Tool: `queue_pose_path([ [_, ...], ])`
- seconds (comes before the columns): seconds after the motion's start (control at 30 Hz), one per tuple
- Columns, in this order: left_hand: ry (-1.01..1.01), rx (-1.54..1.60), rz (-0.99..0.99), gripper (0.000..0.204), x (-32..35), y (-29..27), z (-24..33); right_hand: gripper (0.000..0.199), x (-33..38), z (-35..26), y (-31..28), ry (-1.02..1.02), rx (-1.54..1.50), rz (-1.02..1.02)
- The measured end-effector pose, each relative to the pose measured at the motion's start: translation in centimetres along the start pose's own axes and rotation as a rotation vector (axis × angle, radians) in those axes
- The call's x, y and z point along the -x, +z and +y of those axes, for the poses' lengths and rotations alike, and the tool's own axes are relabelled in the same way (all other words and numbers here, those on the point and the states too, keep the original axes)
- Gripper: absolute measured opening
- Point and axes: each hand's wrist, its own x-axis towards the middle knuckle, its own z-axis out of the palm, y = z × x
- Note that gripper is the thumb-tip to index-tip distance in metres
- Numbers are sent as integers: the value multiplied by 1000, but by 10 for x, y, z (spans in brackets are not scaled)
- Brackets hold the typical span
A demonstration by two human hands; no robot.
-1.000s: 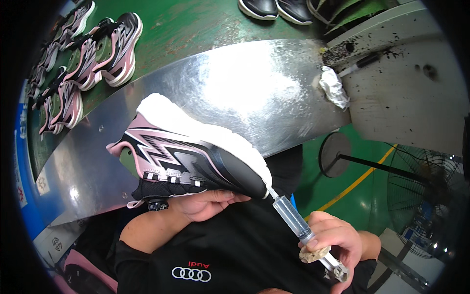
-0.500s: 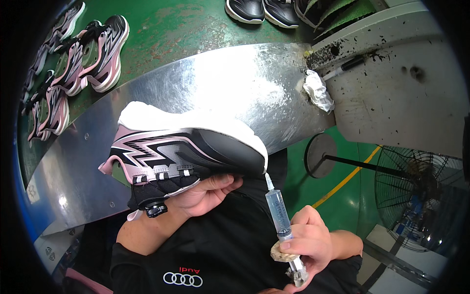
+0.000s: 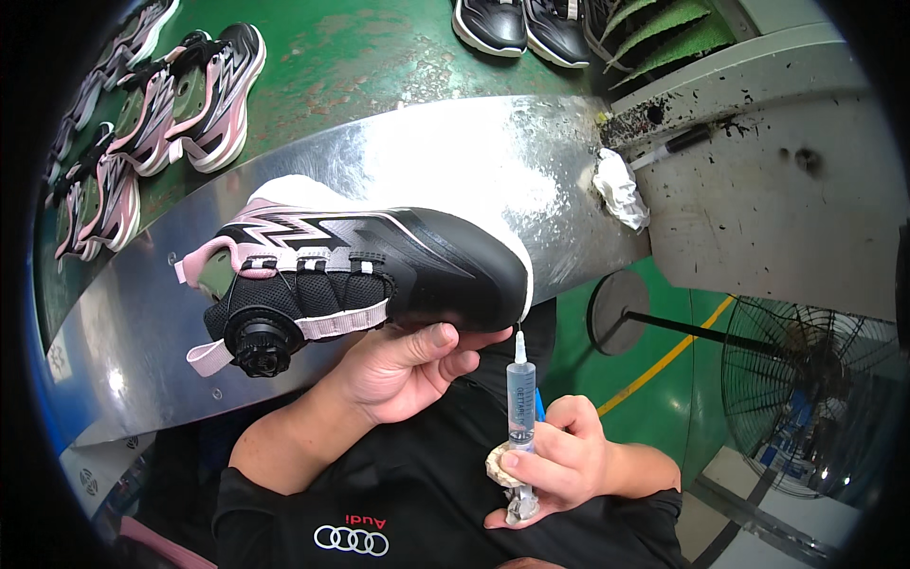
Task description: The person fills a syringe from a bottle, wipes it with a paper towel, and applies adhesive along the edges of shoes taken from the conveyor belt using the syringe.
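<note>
A black, pink and white sneaker (image 3: 408, 256) with a round black lacing dial lies on its side in the air, toe to the right. Under its forefoot, my left hand (image 3: 403, 370) supports it, fingers curled against the upper. In my right hand (image 3: 561, 455) is a clear syringe (image 3: 521, 394), held nearly upright, partly filled with clear liquid. Its thin needle points up to the toe edge, where upper and white sole meet. Around the syringe's finger flange is a beige wrapping, and the plunger end looks covered in grey. A narrow blue thing (image 3: 539, 406) shows behind the syringe.
Below the shoe is a curved metal worktop (image 3: 123, 351). Several similar sneakers (image 3: 218, 104) stand on the green surface at far left, with black shoes (image 3: 488, 24) at the top. Crumpled white tissue (image 3: 621, 190) and a black-capped pen (image 3: 673, 147) lie at right. A fan (image 3: 787, 379) stands beyond.
The sneaker has rolled so that its upper and dial face me more and less sole shows. My right hand and the syringe have shifted left, and the syringe is more upright.
</note>
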Motion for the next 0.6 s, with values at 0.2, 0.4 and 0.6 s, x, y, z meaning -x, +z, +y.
queue_pose_path([
  [0.2, 17, -1, 18, 26, -1, 3, -1, 49, 2, 3, 5, -2, 44, -5],
  [0.4, 5, 11, 15, 25, -2, 0, 3, 59, 4, 6, 11, -20, 115, -29],
  [0.6, 26, 6, 10, 20, 5, -3, 3, 55, 9, 8, 13, -131, 35, 246],
])
